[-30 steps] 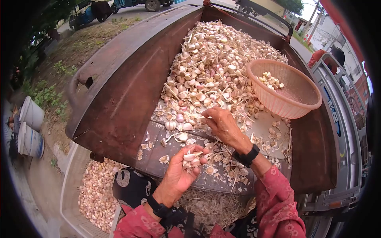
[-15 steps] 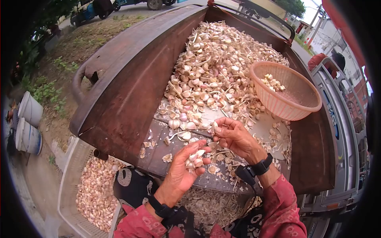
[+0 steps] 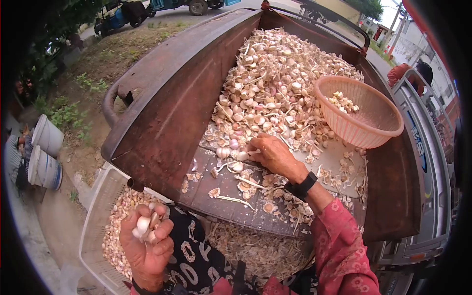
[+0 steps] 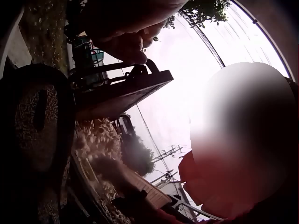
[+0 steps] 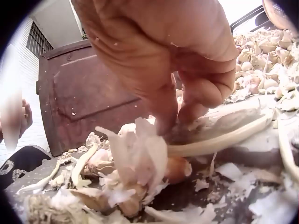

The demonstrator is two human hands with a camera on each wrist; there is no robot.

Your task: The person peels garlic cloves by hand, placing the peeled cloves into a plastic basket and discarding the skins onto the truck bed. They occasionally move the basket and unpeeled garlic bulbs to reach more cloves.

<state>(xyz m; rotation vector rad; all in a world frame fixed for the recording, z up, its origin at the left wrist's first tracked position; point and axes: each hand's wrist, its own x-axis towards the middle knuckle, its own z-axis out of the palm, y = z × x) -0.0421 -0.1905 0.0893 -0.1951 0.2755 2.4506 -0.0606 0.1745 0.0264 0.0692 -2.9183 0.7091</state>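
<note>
Several pale garlic cloves [image 3: 143, 224] lie in my left hand [image 3: 150, 250], its fingers curled round them. That hand is raised over the white crate [image 3: 93, 209] of loose cloves at lower left. On the cart bed [image 3: 211, 177], my right hand [image 3: 275, 156] reaches down at the front edge of the garlic heap [image 3: 280, 83], fingers bent, tips on a pale piece of garlic. In the right wrist view, its fingertips point down among papery skins [image 5: 142, 154] and a dry stalk [image 5: 229, 139]. Two whole bulbs [image 3: 223, 152] sit just left of the fingers.
A pink plastic basket [image 3: 361, 130] with some cloves rests on the heap at right. The rusty cart's side wall [image 3: 162, 118] rises at left. Skins and stalks cover the ground [image 3: 246, 250] below the cart's edge. White buckets [image 3: 46, 167] stand at far left.
My left hand has moved left and down with its cloves, from over the cart bed to over the crate. The right hand drew back holding a clove, then returned to the heap's edge.
</note>
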